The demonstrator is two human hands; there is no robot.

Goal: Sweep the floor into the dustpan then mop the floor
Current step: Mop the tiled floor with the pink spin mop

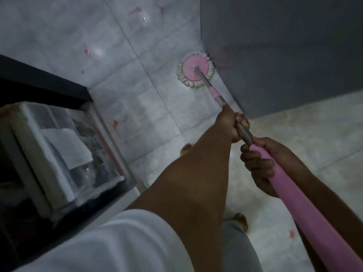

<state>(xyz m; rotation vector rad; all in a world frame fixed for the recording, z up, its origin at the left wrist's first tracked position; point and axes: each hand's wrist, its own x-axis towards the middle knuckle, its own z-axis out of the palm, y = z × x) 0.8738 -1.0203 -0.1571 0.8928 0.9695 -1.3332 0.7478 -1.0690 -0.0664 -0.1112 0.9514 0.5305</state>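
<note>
A mop with a round pink head (195,69) fringed in pale strands rests flat on the grey tiled floor (125,55), right against the foot of a grey wall. Its handle (306,209) runs from the head down to the lower right, grey metal higher up and pink near me. My left hand (231,123) is closed around the grey part of the handle. My right hand (261,163) grips the pink part just behind it. No dustpan or broom is in view.
A grey wall (284,46) rises on the right, close to the mop head. A dark shelf with a clear plastic box (64,154) stands at the left. Pink spots and wet drops (141,15) mark the tiles. My bare feet (238,219) stand below the arms.
</note>
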